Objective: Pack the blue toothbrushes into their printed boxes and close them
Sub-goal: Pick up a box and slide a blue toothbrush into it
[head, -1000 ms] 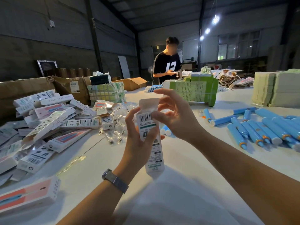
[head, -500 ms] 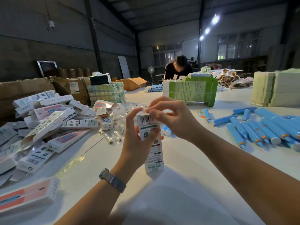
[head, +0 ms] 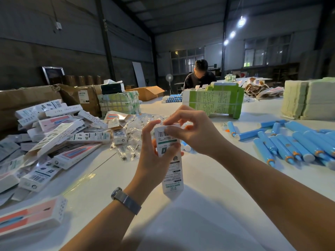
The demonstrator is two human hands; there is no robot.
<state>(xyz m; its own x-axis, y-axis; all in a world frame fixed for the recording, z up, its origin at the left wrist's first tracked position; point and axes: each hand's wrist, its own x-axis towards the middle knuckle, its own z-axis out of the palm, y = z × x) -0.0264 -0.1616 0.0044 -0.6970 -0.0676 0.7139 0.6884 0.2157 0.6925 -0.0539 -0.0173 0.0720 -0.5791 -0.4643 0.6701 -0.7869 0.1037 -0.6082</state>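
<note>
I hold a white printed toothbrush box (head: pixel 172 171) upright over the white table (head: pixel 208 205). My left hand (head: pixel 154 156) grips its upper half from the left and behind. My right hand (head: pixel 192 131) curls over the top end, fingertips pinching the top flap down, thumb on the barcode face. The flap lies folded flat against the box top. Whatever is inside the box is hidden. Several blue toothbrush handles (head: pixel 293 144) with orange rings lie loose at the right.
A heap of printed boxes (head: pixel 54 138) covers the left side, with one pink-printed box (head: pixel 30 214) near the front edge. Clear plastic bags (head: pixel 132 131) lie behind my hands. Green bundles (head: pixel 213 100), pale stacks (head: pixel 308 98) and a person (head: pixel 199 75) are farther back.
The top flap stood open a second ago; my right hand has folded it down onto the box top. The box has dropped slightly. The person at the back has bent over.
</note>
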